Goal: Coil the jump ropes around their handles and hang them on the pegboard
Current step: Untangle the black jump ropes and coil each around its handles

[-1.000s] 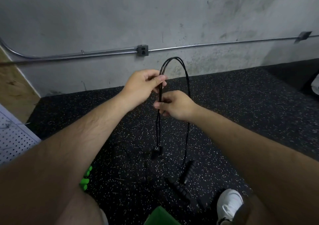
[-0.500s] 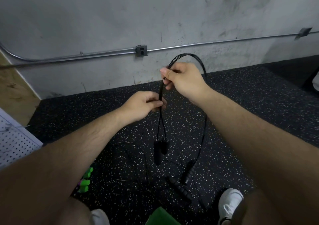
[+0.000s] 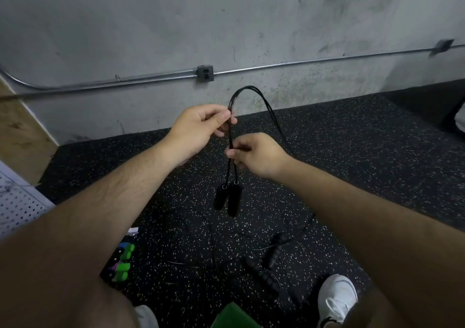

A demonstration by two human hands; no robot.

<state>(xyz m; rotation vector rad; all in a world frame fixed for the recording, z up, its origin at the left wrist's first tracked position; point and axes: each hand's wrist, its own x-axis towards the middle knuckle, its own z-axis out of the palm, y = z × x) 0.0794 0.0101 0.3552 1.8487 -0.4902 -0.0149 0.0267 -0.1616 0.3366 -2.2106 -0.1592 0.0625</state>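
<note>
The step in hand looked like gathering the cord into loops, with the wrap round the grips not yet begun. The left hand (image 3: 198,126) pinched the bundled strands of the rope (image 3: 254,92) between thumb and forefinger, its other fingers curled; just below it, the right hand (image 3: 259,155) pinched the same strands between thumb and fingertips. Above the left hand the strands arched up in a narrow loop and fell away to the right, past the right wrist, down to the floor (image 3: 352,164); how much slack lay there could not be told against the dark speckled rubber. Below the right hand the 2 handles (image 3: 227,198) hung side by side, touching, clear of the floor.

A 2nd rope (image 3: 264,267) with ribbed grips lay loose on the floor near a white shoe (image 3: 337,295), not coiled; some green grips (image 3: 124,259) lay to the left. The pegboard (image 3: 17,202) showed only as a corner at the left edge, well apart from the hands, and nothing could be seen hanging on it.

By my reading the task was early; the next move called for drawing in the trailing slack, keeping the strands together, then bringing the bundle down to the handles and winding it round them; thin cord of this kind would likely spring open if either pinch loosened.
</note>
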